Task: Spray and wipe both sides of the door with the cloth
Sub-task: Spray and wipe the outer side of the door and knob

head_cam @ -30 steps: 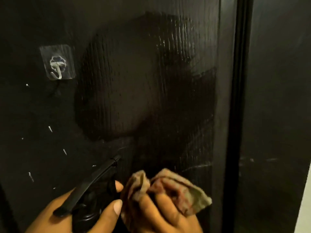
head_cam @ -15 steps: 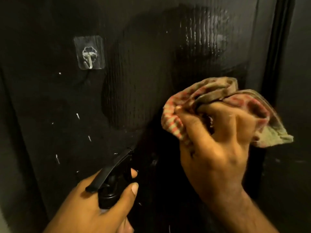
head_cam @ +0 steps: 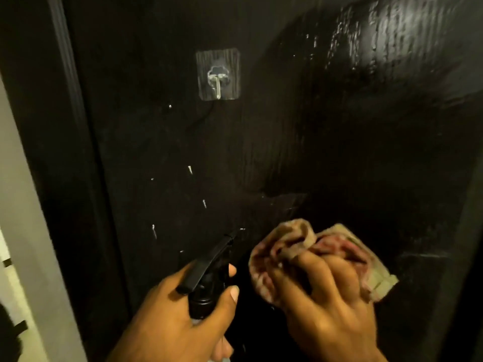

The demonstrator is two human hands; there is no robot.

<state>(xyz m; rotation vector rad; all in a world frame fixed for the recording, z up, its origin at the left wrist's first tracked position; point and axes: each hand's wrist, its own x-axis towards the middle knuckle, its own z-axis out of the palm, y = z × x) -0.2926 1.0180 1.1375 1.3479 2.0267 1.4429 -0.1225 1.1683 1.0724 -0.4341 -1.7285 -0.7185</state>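
A dark wood-grain door (head_cam: 300, 152) fills the view, with a wet glossy patch across its upper right. My left hand (head_cam: 177, 317) grips a black spray bottle (head_cam: 206, 280) at the lower middle, its nozzle pointing up at the door. Just to the right, my right hand (head_cam: 326, 304) is closed on a bunched red-and-beige checked cloth (head_cam: 308, 246), pressed against the lower door. The bottle's body is hidden by my fingers.
A clear adhesive hook (head_cam: 218, 74) is stuck on the door at the upper middle. Small white flecks (head_cam: 190, 169) dot the door below it. The dark door frame (head_cam: 65, 152) and a pale wall (head_cam: 15, 205) run down the left side.
My right hand with the cloth has dropped from mid-door to the lower door beside the bottle. The view has shifted left, bringing the frame and wall into sight.
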